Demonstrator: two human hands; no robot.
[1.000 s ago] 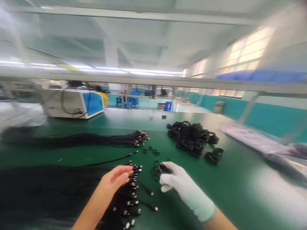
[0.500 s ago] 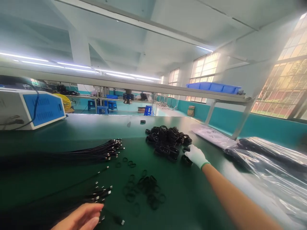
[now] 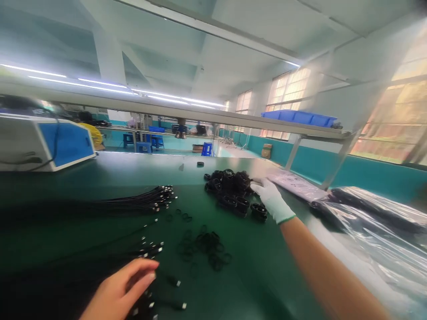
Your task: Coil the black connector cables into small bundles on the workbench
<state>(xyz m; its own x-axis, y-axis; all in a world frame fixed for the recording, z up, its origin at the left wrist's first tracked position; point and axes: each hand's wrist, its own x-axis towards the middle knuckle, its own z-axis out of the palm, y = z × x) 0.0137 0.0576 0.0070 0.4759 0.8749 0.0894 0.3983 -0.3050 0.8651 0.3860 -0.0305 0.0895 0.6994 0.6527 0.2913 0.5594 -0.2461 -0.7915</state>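
My left hand [image 3: 122,284] is bare and low at the left, over black cables with silvery plug ends [image 3: 151,304]. Thumb and forefinger curve towards each other with a gap between them, and I see nothing held. On my right hand [image 3: 271,198] is a white glove with a green cuff. Its outstretched fingers reach the right edge of a heap of coiled black cables [image 3: 230,186]; the fingertips are slightly blurred against the dark coils. Just below that hand lies a smaller coiled cable [image 3: 258,211]. Loose black rings [image 3: 210,244] are scattered between my hands.
A second cable bundle [image 3: 160,195] stretches in from the left. A blue-and-white machine [image 3: 66,142] stands at the back left. Clear plastic bags [image 3: 367,231] with dark contents and a flat pale packet [image 3: 296,184] lie on the right. A shelf bearing a blue tray [image 3: 298,118] spans the table.
My right hand has shifted from the small coils at the front right up to the heap's right edge. My left hand has come further up and right into view. The view has moved slightly.
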